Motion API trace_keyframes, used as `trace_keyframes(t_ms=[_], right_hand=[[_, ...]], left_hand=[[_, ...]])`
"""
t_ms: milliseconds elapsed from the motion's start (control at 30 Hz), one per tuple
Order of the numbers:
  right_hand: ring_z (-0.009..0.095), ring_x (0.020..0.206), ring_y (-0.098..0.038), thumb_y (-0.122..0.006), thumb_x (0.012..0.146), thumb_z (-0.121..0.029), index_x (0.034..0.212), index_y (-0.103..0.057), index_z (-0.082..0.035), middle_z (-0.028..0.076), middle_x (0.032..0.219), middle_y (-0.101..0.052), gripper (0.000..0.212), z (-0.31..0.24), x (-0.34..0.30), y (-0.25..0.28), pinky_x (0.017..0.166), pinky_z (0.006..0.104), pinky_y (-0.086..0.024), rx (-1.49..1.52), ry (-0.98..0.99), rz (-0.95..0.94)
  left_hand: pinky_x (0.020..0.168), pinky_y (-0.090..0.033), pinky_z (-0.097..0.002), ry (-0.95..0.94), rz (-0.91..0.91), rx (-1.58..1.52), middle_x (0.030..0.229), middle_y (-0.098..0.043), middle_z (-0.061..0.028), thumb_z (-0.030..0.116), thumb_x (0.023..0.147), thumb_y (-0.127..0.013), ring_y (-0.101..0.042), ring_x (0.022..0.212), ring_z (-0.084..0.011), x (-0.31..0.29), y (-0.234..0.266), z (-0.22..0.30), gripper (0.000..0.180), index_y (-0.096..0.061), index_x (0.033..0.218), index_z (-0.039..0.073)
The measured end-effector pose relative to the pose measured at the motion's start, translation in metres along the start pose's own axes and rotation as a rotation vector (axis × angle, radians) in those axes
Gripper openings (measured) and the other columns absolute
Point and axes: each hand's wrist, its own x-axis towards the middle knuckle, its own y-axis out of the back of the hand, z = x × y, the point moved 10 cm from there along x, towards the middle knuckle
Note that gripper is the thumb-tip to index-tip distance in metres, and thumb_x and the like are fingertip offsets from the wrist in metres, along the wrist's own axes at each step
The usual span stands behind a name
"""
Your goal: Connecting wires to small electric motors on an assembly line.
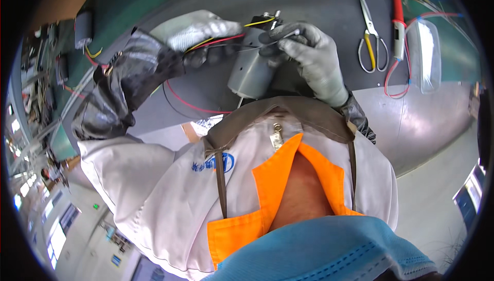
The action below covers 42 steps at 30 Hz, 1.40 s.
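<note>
A grey cylindrical motor (250,74) rests on the dark table close to my body, with a shaft pointing toward me and black fittings at its far end. My left hand (198,37), in a grey-white glove, is closed on the red wire (229,39) and the yellow wire (260,22) left of the motor. My right hand (311,57), gloved likewise with dark fingertips, is above the motor's right side. Its thumb and fingers pinch a thin pale strip (284,37), perhaps a cable tie. The wires' far joints are partly hidden by my fingers.
Scissors (369,39) with one yellow grip lie to the right. Beyond them are a red-handled soldering-iron-like tool (398,24) with a red cord and a clear plastic tray (427,57). More motors (83,30) with wires stand at the far left.
</note>
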Motion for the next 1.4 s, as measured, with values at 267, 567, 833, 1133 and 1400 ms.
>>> trace_keyframes(t_ms=[267, 567, 833, 1133, 1400], right_hand=[[0.025, 0.08, -0.067, -0.07, 0.073, -0.008, 0.1, -0.071, -0.011, 0.001, 0.104, -0.068, 0.028, -0.031, -0.024, -0.055, 0.066, 0.0359, -0.057, -1.396, 0.908, -0.063], [0.019, 0.079, -0.067, -0.069, 0.07, -0.014, 0.099, -0.073, -0.012, 0.003, 0.095, -0.068, 0.029, -0.016, -0.02, -0.069, 0.06, 0.0334, -0.057, -1.617, 1.024, -0.149], [0.018, 0.077, -0.068, -0.068, 0.077, -0.009, 0.101, -0.074, -0.01, 0.006, 0.101, -0.07, 0.024, -0.031, -0.011, -0.063, 0.061, 0.0307, -0.057, -1.511, 0.898, -0.121], [0.005, 0.065, -0.061, -0.06, 0.094, 0.0, 0.13, -0.064, 0.0, 0.006, 0.089, -0.071, 0.035, -0.019, 0.042, 0.026, 0.055, 0.0174, -0.049, -0.125, 0.103, 0.152], [0.003, 0.062, -0.055, -0.061, 0.095, -0.007, 0.136, -0.058, 0.002, 0.005, 0.086, -0.07, 0.042, -0.03, 0.04, 0.024, 0.053, 0.0188, -0.043, -0.268, 0.091, 0.187]], left_hand=[[0.052, -0.048, -0.023, 0.054, 0.096, -0.056, 0.087, -0.068, -0.0047, 0.05, 0.103, -0.048, -0.059, 0.061, -0.0068, -0.007, -0.002, -0.004, 0.054, -0.055, 0.138, 0.01], [0.044, -0.045, -0.0248, -0.012, 0.322, 0.234, 0.066, -0.063, -0.0017, 0.057, 0.101, -0.048, -0.057, 0.048, -0.0087, 0.009, 0.022, -0.006, 0.057, -0.069, 0.102, 0.005], [0.041, -0.043, -0.0247, -0.247, 0.49, -0.223, 0.075, -0.066, -0.0033, 0.034, 0.096, -0.066, -0.055, 0.051, -0.0082, 0.031, 0.021, -0.005, 0.04, -0.065, 0.114, -0.002], [0.057, -0.048, -0.0184, -0.518, 0.477, -0.42, 0.091, -0.071, -0.005, 0.013, 0.092, -0.075, -0.063, 0.067, -0.005, 0.047, -0.007, 0.019, 0.029, -0.068, 0.114, -0.005], [0.061, -0.051, -0.0202, -0.578, 0.57, -0.271, 0.093, -0.071, -0.0054, 0.009, 0.092, -0.074, -0.062, 0.071, -0.0057, 0.048, -0.006, 0.022, 0.027, -0.069, 0.114, -0.005]])
